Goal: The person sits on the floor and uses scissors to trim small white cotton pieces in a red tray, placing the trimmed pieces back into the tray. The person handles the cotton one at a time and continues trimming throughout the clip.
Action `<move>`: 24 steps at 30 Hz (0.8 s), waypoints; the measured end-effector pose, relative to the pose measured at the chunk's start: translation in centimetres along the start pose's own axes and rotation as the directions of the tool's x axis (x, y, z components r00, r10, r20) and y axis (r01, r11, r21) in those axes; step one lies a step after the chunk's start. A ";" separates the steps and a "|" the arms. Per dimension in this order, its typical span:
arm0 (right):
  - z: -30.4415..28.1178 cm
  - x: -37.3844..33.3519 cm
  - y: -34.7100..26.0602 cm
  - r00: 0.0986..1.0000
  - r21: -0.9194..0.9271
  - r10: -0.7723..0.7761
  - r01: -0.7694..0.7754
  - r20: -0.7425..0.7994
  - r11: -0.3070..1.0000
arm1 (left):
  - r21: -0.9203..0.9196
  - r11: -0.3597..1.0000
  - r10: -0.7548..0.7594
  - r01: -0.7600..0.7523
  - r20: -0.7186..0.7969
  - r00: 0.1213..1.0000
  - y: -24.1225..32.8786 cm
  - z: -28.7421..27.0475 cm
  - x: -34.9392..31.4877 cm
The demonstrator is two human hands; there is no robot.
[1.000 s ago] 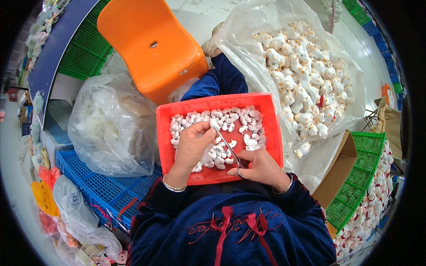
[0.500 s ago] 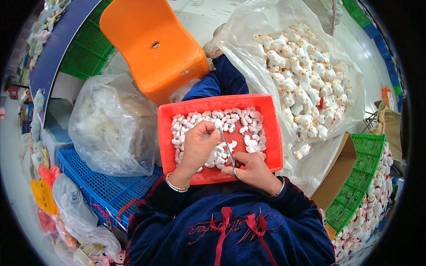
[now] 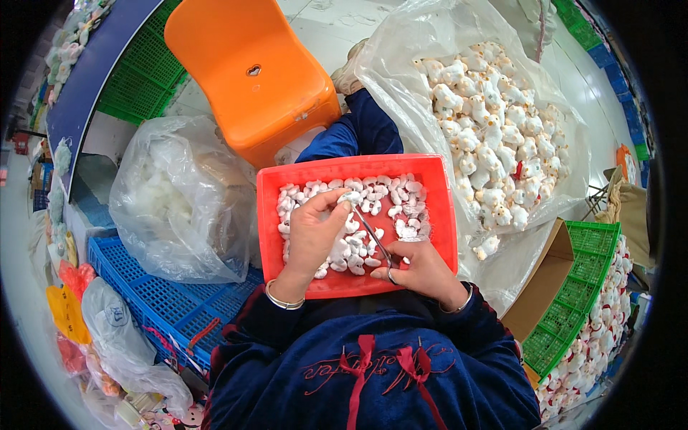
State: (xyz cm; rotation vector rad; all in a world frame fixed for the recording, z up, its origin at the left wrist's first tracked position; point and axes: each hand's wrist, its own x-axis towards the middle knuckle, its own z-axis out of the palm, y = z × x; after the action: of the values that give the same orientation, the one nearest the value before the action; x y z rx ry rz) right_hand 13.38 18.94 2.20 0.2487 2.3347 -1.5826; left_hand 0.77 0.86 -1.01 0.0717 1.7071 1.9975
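Observation:
Over a red plastic tray (image 3: 438,172) on my lap, my left hand (image 3: 309,233) pinches a small white fabric piece (image 3: 349,197) between thumb and fingers. My right hand (image 3: 424,274) is closed on the ring handles of slim metal forceps (image 3: 374,239). The forceps slant up and left, their tip at the white piece; whether it is inside or just touching, I cannot tell. Many small, curved white fabric pieces (image 3: 355,259) lie scattered in the tray below both hands.
A clear bag of white stuffing (image 3: 168,193) stands on a blue crate (image 3: 154,287) at left. Beyond the tray is an orange chair (image 3: 251,100). On the right are a large bag of white plush toys (image 3: 494,136), a cardboard box (image 3: 541,276) and a green crate (image 3: 584,279).
The forceps and my right hand have shifted slightly right. My left hand has turned a little, and more of the white piece shows at its fingertips.

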 end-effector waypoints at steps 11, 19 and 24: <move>-0.1 0.2 -0.6 0.991 -0.172 -0.051 0.029 -0.124 0.985 | 0.059 0.998 -0.026 0.026 0.001 1.000 0.6 0.2 -0.3; 0.9 0.0 -0.2 0.998 -0.116 0.013 -0.020 -0.060 0.993 | 0.212 0.976 0.035 -0.043 0.044 0.998 0.0 0.2 -0.3; -2.3 -0.7 1.4 0.992 -0.348 -0.115 0.092 -0.048 0.933 | 0.318 0.946 0.029 -0.066 0.119 0.992 0.7 -1.6 0.1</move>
State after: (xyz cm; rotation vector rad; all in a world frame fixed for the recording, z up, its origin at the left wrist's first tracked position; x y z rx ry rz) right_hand 14.10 21.65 2.04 0.1003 2.6655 -1.1904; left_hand -0.17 -0.61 -0.68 0.3355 1.9561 1.6928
